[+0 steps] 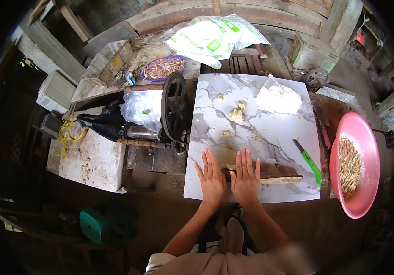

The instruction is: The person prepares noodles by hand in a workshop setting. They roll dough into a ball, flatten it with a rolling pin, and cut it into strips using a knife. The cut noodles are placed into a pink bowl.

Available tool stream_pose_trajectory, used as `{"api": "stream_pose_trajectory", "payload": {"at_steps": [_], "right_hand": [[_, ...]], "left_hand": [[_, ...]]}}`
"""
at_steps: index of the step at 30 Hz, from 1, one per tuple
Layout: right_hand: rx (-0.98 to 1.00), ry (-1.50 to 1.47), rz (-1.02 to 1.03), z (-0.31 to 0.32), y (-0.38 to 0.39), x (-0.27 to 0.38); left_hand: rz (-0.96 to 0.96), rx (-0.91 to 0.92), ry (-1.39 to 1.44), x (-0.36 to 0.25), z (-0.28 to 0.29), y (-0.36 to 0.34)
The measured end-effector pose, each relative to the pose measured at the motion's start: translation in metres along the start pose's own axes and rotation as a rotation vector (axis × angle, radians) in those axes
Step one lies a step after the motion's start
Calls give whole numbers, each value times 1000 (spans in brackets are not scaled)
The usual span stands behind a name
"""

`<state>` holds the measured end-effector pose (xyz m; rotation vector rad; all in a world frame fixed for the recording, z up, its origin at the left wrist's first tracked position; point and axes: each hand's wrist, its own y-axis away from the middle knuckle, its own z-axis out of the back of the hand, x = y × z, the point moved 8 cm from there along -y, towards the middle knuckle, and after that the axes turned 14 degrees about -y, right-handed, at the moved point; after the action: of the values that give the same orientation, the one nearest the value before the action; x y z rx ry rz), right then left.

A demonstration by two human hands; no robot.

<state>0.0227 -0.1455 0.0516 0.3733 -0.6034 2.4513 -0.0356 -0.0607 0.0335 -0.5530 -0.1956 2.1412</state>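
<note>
My left hand and my right hand lie palm down with fingers stretched out near the front edge of a white marble-patterned board. A long beige-brown strip, seemingly wood, lies under or against my hands; their contact with it is partly hidden. Beyond them sit crumbled pale lumps of dough and a clear bag of white powder. A green cutter knife lies at the board's right.
A pink basin of small cut pieces stands right. Left is a hand-cranked roller machine with a big wheel and plastic over it. Behind are a purple tray of pieces and white sacks. A green stool stands below left.
</note>
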Motion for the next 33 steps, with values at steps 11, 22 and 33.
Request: {"api": "stream_pose_trajectory", "payload": {"at_steps": [11,22,33], "right_hand": [[-156,127,13,-14,-86,-42],[-68,49,61,-6,-21,-8],[-95,91,64,-13,-30,-13]], "left_hand": [[22,-72,-39,-4,-31,-92],[-95,-80,-83,-13,3,-24],[-124,-190,-11,-15,1,-32]]}}
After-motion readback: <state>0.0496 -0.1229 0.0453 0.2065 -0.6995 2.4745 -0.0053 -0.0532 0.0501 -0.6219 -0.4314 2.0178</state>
